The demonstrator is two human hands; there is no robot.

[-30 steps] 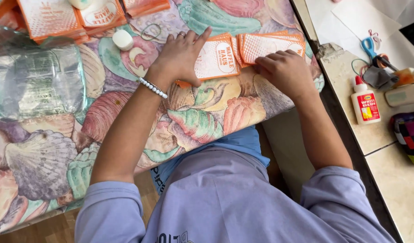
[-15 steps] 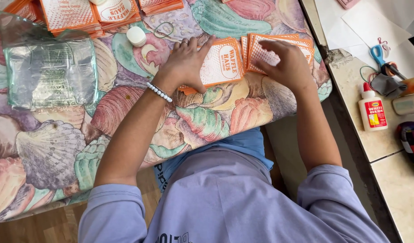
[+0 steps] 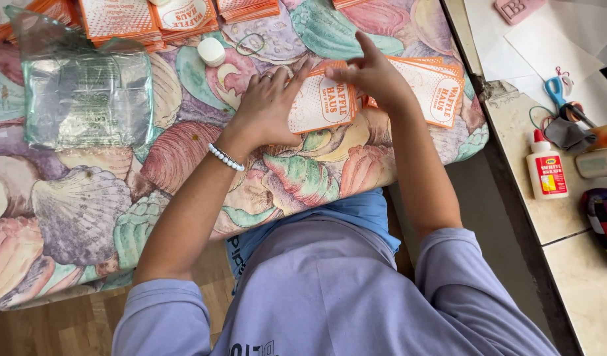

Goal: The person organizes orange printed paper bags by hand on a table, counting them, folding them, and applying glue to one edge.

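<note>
Left hand (image 3: 267,109) laid flat, fingers spread, pressed on orange paper bag (image 3: 320,102) at near edge of shell-print cloth (image 3: 86,217); nothing gripped. Right hand (image 3: 376,76) half-curled, fingertips pinched on bag's right edge, forefinger raised. Second orange bag stack (image 3: 435,92) seen just beside, partly under right hand. Clear plastic pack (image 3: 86,99) lain well left. Glue bottle (image 3: 547,171) stood on side counter (image 3: 580,264)

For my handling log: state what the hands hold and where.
Left hand presses flat on an orange paper bag; right hand touches its upper right edge. No firm grasp can be told.
</note>
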